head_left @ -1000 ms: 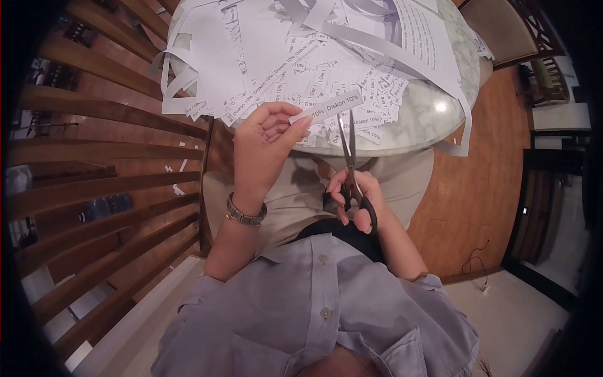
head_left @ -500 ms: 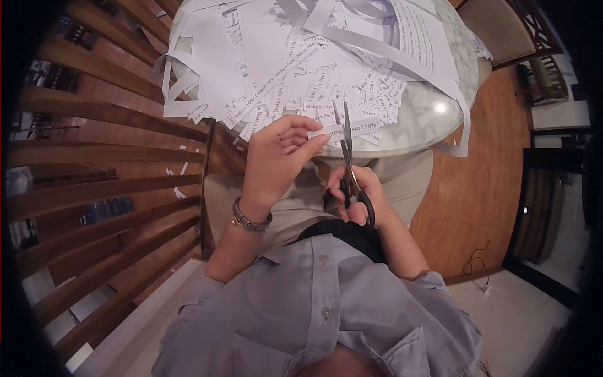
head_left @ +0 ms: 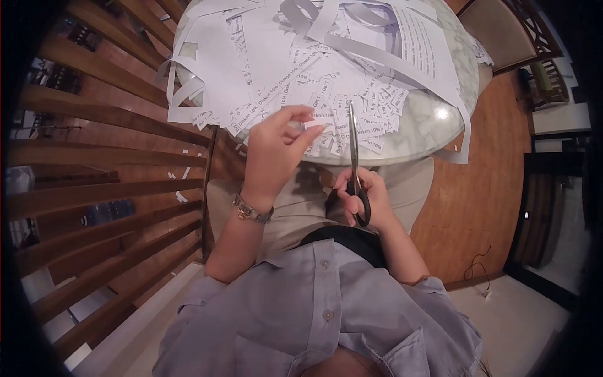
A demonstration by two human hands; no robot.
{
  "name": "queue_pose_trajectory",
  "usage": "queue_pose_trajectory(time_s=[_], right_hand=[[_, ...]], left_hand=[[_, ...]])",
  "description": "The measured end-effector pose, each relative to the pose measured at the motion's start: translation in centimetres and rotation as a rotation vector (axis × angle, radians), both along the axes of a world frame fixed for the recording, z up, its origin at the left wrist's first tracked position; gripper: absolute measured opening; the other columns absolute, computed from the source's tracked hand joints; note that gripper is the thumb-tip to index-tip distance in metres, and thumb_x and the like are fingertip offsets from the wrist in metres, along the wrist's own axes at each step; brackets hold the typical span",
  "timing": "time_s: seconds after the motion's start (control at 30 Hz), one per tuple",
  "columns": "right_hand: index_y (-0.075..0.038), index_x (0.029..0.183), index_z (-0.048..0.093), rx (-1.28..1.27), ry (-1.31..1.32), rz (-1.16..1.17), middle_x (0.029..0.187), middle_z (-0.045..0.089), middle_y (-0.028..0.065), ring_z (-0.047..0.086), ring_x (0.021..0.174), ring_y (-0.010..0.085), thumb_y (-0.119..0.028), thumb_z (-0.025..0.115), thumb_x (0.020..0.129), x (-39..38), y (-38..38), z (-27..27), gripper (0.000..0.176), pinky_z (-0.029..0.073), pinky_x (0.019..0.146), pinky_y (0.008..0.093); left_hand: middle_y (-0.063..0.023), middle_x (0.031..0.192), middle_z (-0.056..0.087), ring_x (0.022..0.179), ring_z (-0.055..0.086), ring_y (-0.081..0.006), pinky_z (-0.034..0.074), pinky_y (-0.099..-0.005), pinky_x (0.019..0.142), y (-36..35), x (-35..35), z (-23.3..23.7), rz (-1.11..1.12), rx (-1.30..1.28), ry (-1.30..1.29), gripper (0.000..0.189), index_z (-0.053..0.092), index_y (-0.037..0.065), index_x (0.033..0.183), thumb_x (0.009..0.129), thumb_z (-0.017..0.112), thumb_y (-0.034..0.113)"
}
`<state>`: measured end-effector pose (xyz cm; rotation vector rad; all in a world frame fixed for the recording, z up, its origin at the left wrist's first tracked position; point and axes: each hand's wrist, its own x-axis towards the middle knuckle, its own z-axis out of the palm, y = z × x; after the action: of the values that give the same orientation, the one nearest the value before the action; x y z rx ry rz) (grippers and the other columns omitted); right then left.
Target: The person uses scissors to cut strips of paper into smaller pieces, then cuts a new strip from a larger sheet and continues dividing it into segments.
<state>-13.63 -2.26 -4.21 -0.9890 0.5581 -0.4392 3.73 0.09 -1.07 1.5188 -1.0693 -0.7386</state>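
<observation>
My right hand [head_left: 366, 196] grips a pair of scissors [head_left: 353, 147] by the black handles, and the blades are together, pointing away from me over the near edge of the table. To the left of them, my left hand [head_left: 279, 147] is held above the paper with thumb and fingertips apart. No slip shows between them. Just past its fingertips lies a small white slip printed "Diskon 10%" [head_left: 321, 115]. Another "Diskon" slip [head_left: 368, 132] lies right of the blades. Around both is a loose heap of printed slips [head_left: 301, 81].
The round marble table [head_left: 433, 135] also bears larger white sheets [head_left: 217, 56], a printed sheet [head_left: 422, 44] and long curling paper strips [head_left: 389, 55]. One strip hangs over the right edge. A wooden slatted bench [head_left: 113, 151] is at left, with paper scraps [head_left: 180, 196] on the floor beyond.
The scissor blades have gone from spread to together. The slip that was between my left thumb and finger is out of them, and those fingers have parted.
</observation>
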Motion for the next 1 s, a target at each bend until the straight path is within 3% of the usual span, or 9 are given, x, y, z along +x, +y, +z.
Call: queue_pose_trajectory(time_s=[0.03,0.17,0.23,0.27,0.33,0.43,0.73,0.87,1.0], right_hand=[[0.002,0.078,0.045,0.045,-0.010,-0.026,0.053,0.040,0.0001,0.044,0.037,0.0075,-0.004,0.069,0.060,-0.1,0.0,0.1,0.031,0.033,0.032,0.0195],[0.001,0.078,0.045,-0.050,0.009,-0.009,0.053,0.040,-0.0003,0.043,0.036,0.0073,-0.002,0.070,0.058,-0.6,-0.2,0.1,0.033,0.033,0.032,0.0196],[0.001,0.078,0.045,-0.068,0.029,0.007,0.053,0.039,-0.0006,0.043,0.036,0.0070,-0.001,0.070,0.058,-0.7,-0.2,0.3,0.032,0.033,0.032,0.0195],[0.001,0.078,0.045,-0.090,0.049,0.023,0.052,0.039,-0.0008,0.043,0.036,0.0068,-0.001,0.070,0.058,-0.7,-0.2,0.3,0.032,0.033,0.033,0.0194],[0.001,0.078,0.045,-0.114,0.049,0.023,0.052,0.039,-0.0010,0.043,0.036,0.0064,-0.001,0.069,0.059,-0.7,-0.2,0.4,0.031,0.033,0.032,0.0192],[0.001,0.077,0.045,-0.144,0.060,0.001,0.051,0.039,-0.0013,0.043,0.037,0.0058,-0.001,0.069,0.060,-0.5,-0.2,0.4,0.029,0.033,0.032,0.0188],[0.000,0.078,0.046,-0.175,0.090,-0.052,0.051,0.041,-0.0010,0.043,0.037,0.0056,-0.004,0.069,0.063,-0.6,-0.1,0.2,0.027,0.033,0.032,0.0186],[0.000,0.078,0.046,-0.195,0.083,-0.050,0.051,0.041,-0.0010,0.043,0.037,0.0057,-0.004,0.068,0.063,-0.7,-0.1,0.0,0.027,0.033,0.032,0.0188],[0.000,0.078,0.046,-0.182,0.081,-0.061,0.051,0.041,-0.0011,0.042,0.036,0.0055,-0.003,0.068,0.063,-0.7,-0.1,0.0,0.026,0.032,0.032,0.0190]], left_hand=[[-0.0055,0.079,0.056,0.050,0.049,-0.0063,0.041,-0.0155,0.048,-0.1,0.3,0.2,0.037,-0.036,-0.278,0.024,0.055,-0.001,0.089,0.067,0.064,0.003],[-0.0050,0.081,0.053,0.047,0.044,-0.0086,0.039,-0.0179,0.047,0.0,1.6,1.6,0.205,-0.022,-0.562,0.030,0.057,0.001,0.091,0.064,0.067,0.009],[-0.0055,0.085,0.052,0.062,0.047,-0.0151,0.041,-0.0238,0.059,-0.2,2.8,1.1,0.298,0.003,-0.609,0.033,0.057,0.002,0.090,0.062,0.069,0.016],[-0.0055,0.085,0.052,0.062,0.047,-0.0151,0.041,-0.0238,0.059,-0.2,3.5,0.5,0.301,0.003,-0.612,0.033,0.057,0.002,0.090,0.062,0.069,0.016],[-0.0063,0.090,0.050,0.082,0.044,-0.0215,0.037,-0.0308,0.072,-0.2,4.4,-0.6,0.332,0.045,-0.933,0.031,0.057,0.004,0.088,0.063,0.067,0.020],[-0.0046,0.091,0.047,0.091,0.040,-0.0252,0.032,-0.0367,0.077,-0.5,4.2,-1.2,0.341,0.111,-0.815,0.025,0.054,0.006,0.084,0.064,0.064,0.019],[-0.0019,0.086,0.048,0.090,0.041,-0.0205,0.025,-0.0370,0.076,-0.8,3.8,-1.0,0.344,0.244,-0.793,0.017,0.052,0.008,0.075,0.065,0.063,0.017],[-0.0023,0.080,0.050,0.084,0.045,-0.0205,0.028,-0.0355,0.074,-0.9,3.6,-0.9,0.314,0.205,-0.795,0.015,0.052,0.008,0.073,0.065,0.063,0.014],[-0.0053,0.071,0.051,0.072,0.048,-0.0222,0.035,-0.0334,0.066,-1.0,4.1,-1.3,0.251,0.083,-0.641,0.014,0.051,0.005,0.073,0.065,0.061,0.010]])
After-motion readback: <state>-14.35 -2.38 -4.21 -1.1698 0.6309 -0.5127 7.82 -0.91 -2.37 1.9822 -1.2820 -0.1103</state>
